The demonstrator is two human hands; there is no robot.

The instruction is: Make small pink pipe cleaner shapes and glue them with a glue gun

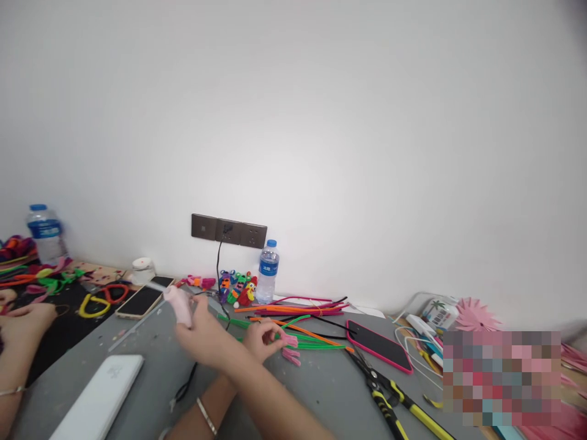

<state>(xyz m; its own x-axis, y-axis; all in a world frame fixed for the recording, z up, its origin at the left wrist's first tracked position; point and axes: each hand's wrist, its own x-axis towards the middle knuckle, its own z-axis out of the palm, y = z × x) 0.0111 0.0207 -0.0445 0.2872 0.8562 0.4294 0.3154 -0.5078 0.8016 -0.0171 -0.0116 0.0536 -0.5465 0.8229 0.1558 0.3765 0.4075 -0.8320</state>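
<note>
My forearms cross. My right hand [202, 324], reaching over to the left, is wrapped around a pale pink hot glue gun [178, 305]. A clear glue stick [156, 285] juts from the gun's left end; the far side of the gun is hidden by the hand. My left hand [263, 342], with a bracelet at its wrist, pinches a small bent pink pipe-cleaner piece [290, 349] between thumb and forefinger. Orange and green pipe cleaners [312, 342] lie just behind that hand. Small colourful pipe-cleaner figures [238, 286] stand by a water bottle [268, 275].
Pliers [385, 391] and a pink-edged phone [380, 346] lie to the right. On the left are a white power bank [101, 397], another phone [144, 299], scissors [94, 305] and a co-worker's hand [27, 324]. A black cord [218, 263] hangs from the wall socket [229, 231].
</note>
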